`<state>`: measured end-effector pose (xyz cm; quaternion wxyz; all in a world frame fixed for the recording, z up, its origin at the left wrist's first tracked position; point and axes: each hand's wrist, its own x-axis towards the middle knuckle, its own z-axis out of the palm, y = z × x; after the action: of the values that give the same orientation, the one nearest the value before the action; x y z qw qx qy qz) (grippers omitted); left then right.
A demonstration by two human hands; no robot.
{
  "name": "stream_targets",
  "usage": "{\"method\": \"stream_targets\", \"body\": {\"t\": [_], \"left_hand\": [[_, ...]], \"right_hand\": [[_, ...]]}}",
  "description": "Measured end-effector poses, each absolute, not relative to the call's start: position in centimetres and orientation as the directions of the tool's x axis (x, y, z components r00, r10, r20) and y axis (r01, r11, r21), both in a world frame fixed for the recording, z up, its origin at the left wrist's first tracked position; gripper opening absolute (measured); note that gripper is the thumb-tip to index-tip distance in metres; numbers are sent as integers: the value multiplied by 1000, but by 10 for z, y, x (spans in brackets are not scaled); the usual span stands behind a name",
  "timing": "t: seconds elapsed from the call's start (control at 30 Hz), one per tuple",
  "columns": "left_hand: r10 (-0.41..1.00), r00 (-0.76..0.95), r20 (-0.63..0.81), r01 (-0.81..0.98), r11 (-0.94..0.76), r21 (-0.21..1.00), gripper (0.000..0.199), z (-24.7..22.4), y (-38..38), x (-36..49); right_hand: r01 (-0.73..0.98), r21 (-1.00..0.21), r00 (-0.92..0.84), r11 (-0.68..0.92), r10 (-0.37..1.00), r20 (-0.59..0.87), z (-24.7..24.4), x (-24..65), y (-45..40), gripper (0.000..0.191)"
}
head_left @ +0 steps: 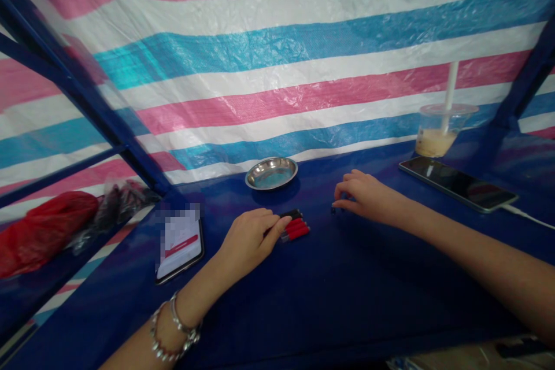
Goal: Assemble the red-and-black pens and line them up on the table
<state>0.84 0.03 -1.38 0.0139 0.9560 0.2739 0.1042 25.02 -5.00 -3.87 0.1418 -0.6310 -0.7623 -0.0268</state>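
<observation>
While a phone [180,248] lies near the blue table's [338,295] left edge, the left hand [251,237], curled before a steel dish [271,174], rests its thumb against red and black sticks [298,230] at mid-table — probably light, stiff and smooth, best held mid-length. Past a gap to move in, the right hand [373,199], thumb and forefinger almost meeting, reaches a tiny dark piece [333,210]. Whether either grips, I cannot tell. A cup [436,142] and second phone [457,182] crowd the right.

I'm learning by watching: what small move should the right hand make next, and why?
Perhaps the right hand should bring the small dark thing at its fingertips toward the red and black sticks: the left hand is at those sticks, while the dark thing is apart.
</observation>
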Motion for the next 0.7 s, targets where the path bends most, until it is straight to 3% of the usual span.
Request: {"method": "stream_targets", "body": {"t": [0.1,0.2,0.33,0.6,0.7], "left_hand": [[554,793,254,552,-829,84,38,-14,2,7],[549,784,290,520,-836,177,22,-17,3,7],[517,817,256,454,-850,268,22,-19,3,7],[632,774,38,624,-772,117,45,-13,1,7],[638,770,21,632,-767,108,31,-13,0,8]], "right_hand": [[975,-98,-169,198,955,244,-43,240,-52,16],[983,-18,-172,182,954,244,-49,232,-53,13],[984,43,-178,173,945,275,-54,229,-52,11],[978,-38,-175,205,907,384,-50,231,-51,12],[967,-70,-193,244,887,420,-47,228,-53,14]]}}
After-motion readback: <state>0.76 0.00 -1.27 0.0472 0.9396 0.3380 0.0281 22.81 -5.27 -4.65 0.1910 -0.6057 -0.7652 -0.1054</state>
